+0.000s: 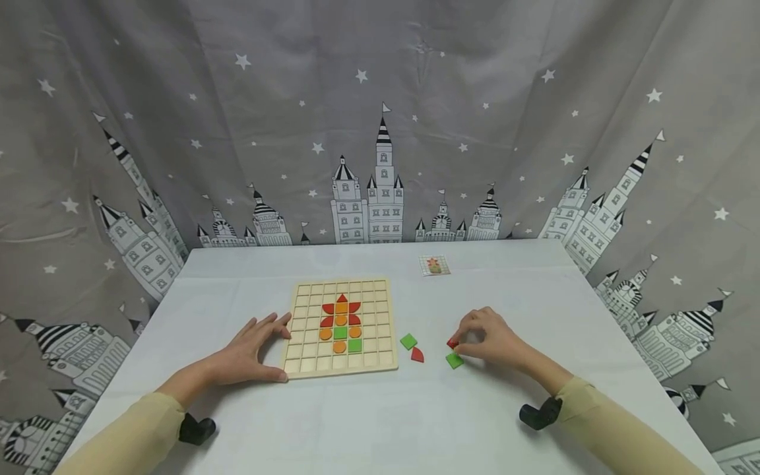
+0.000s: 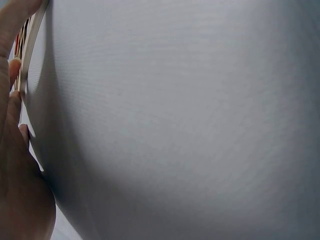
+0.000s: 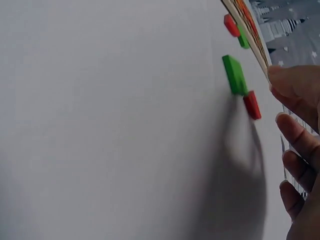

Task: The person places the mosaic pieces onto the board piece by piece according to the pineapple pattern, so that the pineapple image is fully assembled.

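My left hand (image 1: pixel 252 353) touches the left side of a square wooden grid board (image 1: pixel 374 313), its thumb at the near left corner and its fingers spread along the edge. Set in the grid is a flower pattern of red quarter-circles (image 1: pixel 327 321), orange discs (image 1: pixel 326 334), an orange square (image 1: pixel 341 307), green squares (image 1: pixel 355 345) and a red triangle (image 1: pixel 342 298). My right hand (image 1: pixel 489 340) hovers at a red piece (image 3: pixel 251 105) and a green square (image 1: pixel 454 360) on the table. Between its thumb and fingers nothing shows in the right wrist view.
Between board and right hand lie another green square (image 1: pixel 408 341) and a red quarter-circle (image 1: pixel 418 355). A small picture card (image 1: pixel 435 265) with a plant on a grid sits farther back on the white table (image 1: pixel 368 422). Behind hangs a grey castle-print curtain (image 1: pixel 285 99).
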`<state>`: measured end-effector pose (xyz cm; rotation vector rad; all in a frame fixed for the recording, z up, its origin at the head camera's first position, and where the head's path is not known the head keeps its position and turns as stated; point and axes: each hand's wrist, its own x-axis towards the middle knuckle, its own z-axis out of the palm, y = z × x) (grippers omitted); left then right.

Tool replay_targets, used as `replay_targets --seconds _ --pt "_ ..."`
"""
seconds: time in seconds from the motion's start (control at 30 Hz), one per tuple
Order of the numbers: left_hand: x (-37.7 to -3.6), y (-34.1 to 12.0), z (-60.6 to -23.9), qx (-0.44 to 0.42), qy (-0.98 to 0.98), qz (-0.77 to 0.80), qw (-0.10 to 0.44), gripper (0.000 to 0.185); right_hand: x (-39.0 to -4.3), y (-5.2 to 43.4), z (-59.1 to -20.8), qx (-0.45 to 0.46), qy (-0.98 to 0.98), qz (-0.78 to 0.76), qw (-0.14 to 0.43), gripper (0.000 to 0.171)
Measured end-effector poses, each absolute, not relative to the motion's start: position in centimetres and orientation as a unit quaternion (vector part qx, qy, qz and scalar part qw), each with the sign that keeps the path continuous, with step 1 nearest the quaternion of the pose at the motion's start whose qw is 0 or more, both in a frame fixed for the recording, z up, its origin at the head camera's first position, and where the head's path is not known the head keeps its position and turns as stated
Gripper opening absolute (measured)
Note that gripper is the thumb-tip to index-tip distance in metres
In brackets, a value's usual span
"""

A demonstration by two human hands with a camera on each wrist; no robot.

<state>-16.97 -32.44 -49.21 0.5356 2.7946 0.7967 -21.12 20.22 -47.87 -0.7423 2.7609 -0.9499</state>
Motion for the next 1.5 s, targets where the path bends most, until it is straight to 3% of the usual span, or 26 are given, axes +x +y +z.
replay_targets --seconds 0.47,1.3,1.5 --pt "-17.1 -32.5 -49.1 0.184 0.940 0.269 0.096 0.079 -20.0 21.9 -49.6 -0.268 0.912 -0.305 0.054 0.025" --pt "-17.3 -32.6 -49.4 0.192 0.938 0.272 0.091 0.078 -20.0 21.4 -50.5 -0.237 0.910 -0.331 0.079 0.024" --pt "-17.2 -32.6 -49.6 0.189 0.940 0.271 0.092 0.078 -19.8 21.5 -50.4 -0.254 0.908 -0.328 0.060 0.022"
